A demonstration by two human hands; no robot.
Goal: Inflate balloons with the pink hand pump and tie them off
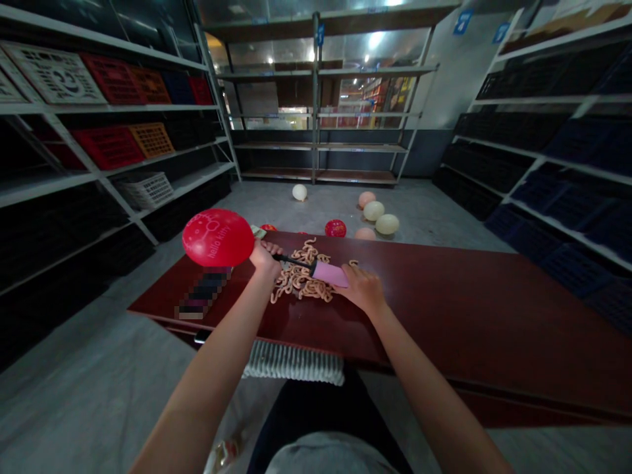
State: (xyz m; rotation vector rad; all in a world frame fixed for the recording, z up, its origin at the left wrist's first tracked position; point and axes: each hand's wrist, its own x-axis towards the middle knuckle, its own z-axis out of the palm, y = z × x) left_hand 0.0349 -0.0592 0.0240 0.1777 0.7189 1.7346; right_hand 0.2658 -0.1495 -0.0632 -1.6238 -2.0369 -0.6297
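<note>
Two hands (265,258) (363,288), one red balloon (218,237), one pink pump (330,274), five pale balloons (299,192) (367,199) (374,210) (387,224) (365,234)

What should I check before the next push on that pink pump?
1. Neck of the red balloon pinched in the left hand: ok.
2. The right hand wrapped round the pump: ok.
3. Seal at the pump's tip: cannot tell, fingers hide it.
4. Balloon skin whole, no tear visible: ok.
5. Space under the pump: not ok, the pile of limp balloons lies right beneath it on the table.
</note>
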